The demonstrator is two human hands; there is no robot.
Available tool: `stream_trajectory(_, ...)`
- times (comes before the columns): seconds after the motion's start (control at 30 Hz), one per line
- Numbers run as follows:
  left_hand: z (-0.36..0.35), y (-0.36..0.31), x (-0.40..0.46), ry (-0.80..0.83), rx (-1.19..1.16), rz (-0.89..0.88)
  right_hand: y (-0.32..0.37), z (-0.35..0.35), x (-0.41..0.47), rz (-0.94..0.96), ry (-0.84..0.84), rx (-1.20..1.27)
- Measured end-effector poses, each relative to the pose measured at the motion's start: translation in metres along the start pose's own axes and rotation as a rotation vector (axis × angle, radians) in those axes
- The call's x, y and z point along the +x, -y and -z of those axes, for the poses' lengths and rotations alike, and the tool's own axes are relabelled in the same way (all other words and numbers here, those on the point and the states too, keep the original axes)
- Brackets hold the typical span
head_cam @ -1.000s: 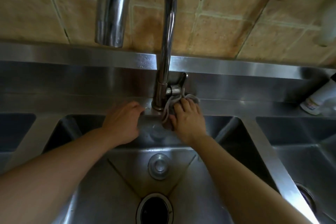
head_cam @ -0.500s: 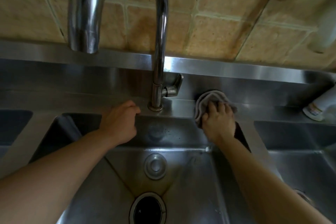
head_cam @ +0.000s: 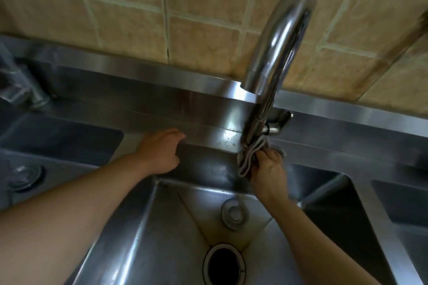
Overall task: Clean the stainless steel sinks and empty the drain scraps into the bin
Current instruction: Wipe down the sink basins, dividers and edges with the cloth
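Observation:
I look down into the middle stainless steel sink [head_cam: 148,238], whose open drain hole [head_cam: 223,265] lies near the bottom of the view. A round metal drain plug [head_cam: 232,214] lies on the basin floor above the hole. My right hand [head_cam: 268,169] grips a grey cloth [head_cam: 251,156] and presses it against the base of the tall chrome faucet [head_cam: 275,58]. My left hand [head_cam: 159,152] rests on the sink's back rim with its fingers relaxed, holding nothing.
A second basin with a drain strainer [head_cam: 25,174] lies to the left and a third basin [head_cam: 405,206] to the right. Another tap [head_cam: 18,85] stands at the far left. Tan tiles [head_cam: 196,2] cover the wall behind the steel ledge.
My right hand moved the cloth from the ledge right of the faucet back to the faucet base. The view shifted left, so the faucet now appears further right. My left hand stays on the rim.

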State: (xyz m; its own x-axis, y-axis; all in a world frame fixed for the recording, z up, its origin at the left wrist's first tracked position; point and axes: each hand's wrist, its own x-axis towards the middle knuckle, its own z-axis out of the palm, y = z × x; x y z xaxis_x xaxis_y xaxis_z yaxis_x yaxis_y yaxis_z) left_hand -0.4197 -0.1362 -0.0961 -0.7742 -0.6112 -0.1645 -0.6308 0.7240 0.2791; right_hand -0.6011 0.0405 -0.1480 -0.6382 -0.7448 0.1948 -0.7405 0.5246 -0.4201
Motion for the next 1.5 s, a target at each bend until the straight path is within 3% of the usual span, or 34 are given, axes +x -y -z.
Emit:
stream_trajectory(0.2,0.016,0.055,-0.003,-0.005,0.034,0.005,0.048,-0.010,0.007,0.012,-0.109,0.111)
stream_trajectory(0.33,0.025,0.093,-0.003,-0.040,0.033,0.012,0.066,-0.024,0.039,-0.075,0.164,-0.223)
stream_trajectory(0.5,0.028,0.131,0.002,-0.029,0.018,-0.020,0.095,-0.049,0.041,-0.198,0.142,-0.295)
stream_trajectory(0.63,0.028,0.145,0.004,-0.027,-0.029,-0.098,0.158,-0.082,0.046,-0.039,0.205,-0.334)
stream_trajectory(0.77,0.034,0.160,0.006,0.022,-0.055,-0.101,0.227,-0.109,0.053,0.141,0.246,-0.203)
stream_trajectory(0.9,0.040,0.184,-0.004,-0.058,-0.048,-0.076,0.198,-0.085,0.051,0.138,0.320,-0.384)
stream_trajectory(1.0,0.042,0.200,-0.004,-0.057,0.033,-0.071,0.163,-0.055,0.044,-0.051,0.342,-0.519)
stream_trajectory(1.13,0.043,0.201,-0.004,-0.020,0.028,-0.034,0.121,-0.028,0.051,-0.342,0.309,-0.506)
stream_trajectory(1.33,0.046,0.195,-0.001,-0.011,0.018,0.009,0.113,-0.037,0.052,-0.318,0.254,-0.470)
stream_trajectory(1.5,0.045,0.188,-0.003,-0.009,0.000,0.032,0.127,-0.053,0.040,-0.194,0.228,-0.403)
